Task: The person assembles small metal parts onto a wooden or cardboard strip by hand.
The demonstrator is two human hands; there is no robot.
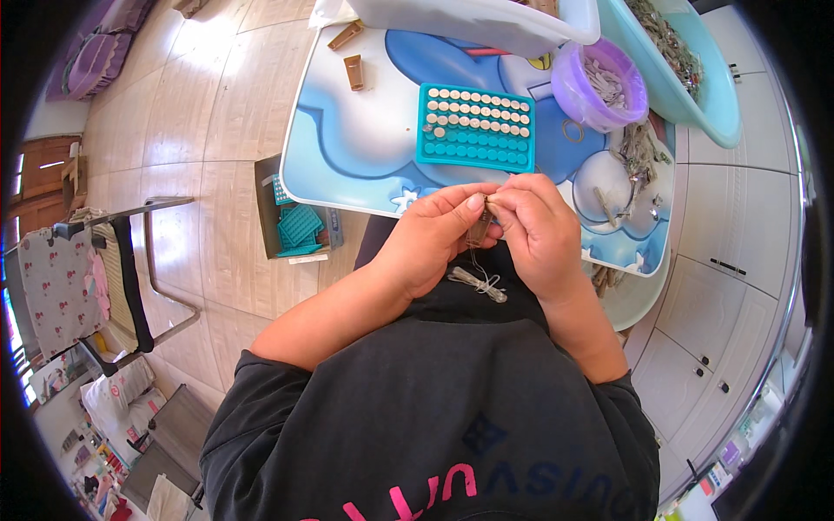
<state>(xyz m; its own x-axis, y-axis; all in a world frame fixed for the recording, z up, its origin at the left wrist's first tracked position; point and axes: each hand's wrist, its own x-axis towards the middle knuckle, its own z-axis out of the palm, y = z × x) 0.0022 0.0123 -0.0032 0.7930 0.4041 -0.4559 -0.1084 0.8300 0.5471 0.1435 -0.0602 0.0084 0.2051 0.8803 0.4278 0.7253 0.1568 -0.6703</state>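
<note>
Just past the table's near edge, my left hand (441, 227) holds a small brown tapered plastic piece (479, 230) between thumb and fingers. My right hand (540, 230) is closed in a pinch at the piece's upper end; what its fingertips grip is too small to tell. From the lower end of the piece a thin wire runs down to a looped bundle of clear string-light wire (479, 283) hanging over my lap. Beyond my hands lies a teal tray (477, 159) with rows of round silver button cells, its nearer rows bare.
Two similar brown pieces (354, 73) lie at the table's (347, 187) far left. A purple tub (569, 91) holds pale bundles, beside a large light-blue basin (723, 104) of wire bundles. More wire bundles (641, 156) lie at right. A cardboard box (265, 208) with teal trays stands on the floor.
</note>
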